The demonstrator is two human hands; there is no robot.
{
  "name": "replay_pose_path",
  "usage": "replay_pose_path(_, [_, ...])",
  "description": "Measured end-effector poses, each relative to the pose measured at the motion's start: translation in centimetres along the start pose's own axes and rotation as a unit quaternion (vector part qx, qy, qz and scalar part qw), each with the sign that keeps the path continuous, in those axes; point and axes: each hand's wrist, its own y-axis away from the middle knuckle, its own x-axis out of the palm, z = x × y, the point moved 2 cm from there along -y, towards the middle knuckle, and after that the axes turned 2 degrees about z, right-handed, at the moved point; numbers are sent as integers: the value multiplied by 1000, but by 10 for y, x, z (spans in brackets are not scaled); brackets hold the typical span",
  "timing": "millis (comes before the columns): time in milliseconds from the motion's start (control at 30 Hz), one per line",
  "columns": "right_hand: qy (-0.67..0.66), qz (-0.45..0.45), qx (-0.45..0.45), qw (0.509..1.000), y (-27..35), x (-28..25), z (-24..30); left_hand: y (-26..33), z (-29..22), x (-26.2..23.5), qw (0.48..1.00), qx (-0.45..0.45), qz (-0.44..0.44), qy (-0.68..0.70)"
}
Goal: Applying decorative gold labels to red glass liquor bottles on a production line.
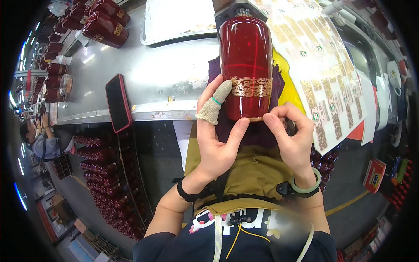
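Note:
A dark red glass bottle lies in front of me, its neck pointing away and its base toward me. A gold patterned band runs across its lower part. My left hand grips the bottle's left side, thumb at the base. A knitted finger cover with a green band sits on one of its fingers. At the base's right corner, my right hand has its thumb against the glass and its other fingers curled in; their tips are partly hidden. Dark purple cloth lies beneath the bottle.
Sheets of gold decals lie to the right over something yellow. On the metal table are a phone at the front edge, a white-lined tray and red bottles. Rows of bottles stand below; a person is far left.

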Motion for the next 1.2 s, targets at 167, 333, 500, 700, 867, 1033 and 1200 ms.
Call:
replay_pose_path(167, [-3, 2, -13, 1000, 0, 0, 0, 0, 2, 0, 1000, -13, -5, 24])
replay_pose_path(333, [-13, 5, 8, 1000, 0, 0, 0, 1, 2, 3, 999, -22, -15, 25])
replay_pose_path(500, [-6, 8, -5, 1000, -1, 0, 0, 1, 1, 3, 999, -22, -20, 28])
replay_pose_path(700, [-21, 10, 2, 1000, -1, 1, -1, 1, 2, 3, 999, -33, -24, 32])
replay_pose_path(867, [-29, 13, 8, 999, -1, -3, 0, 1, 2, 3, 998, -59, -5, 24])
replay_pose_path(1033, [29, 59, -58, 996, -12, -20, 5, -1, -3, 3, 997, -72, -4, -8])
replay_pose_path(1200, [121, 116, -57, 984, -15, -32, 13, 3, -1, 1, 996, -79, -22, 19])
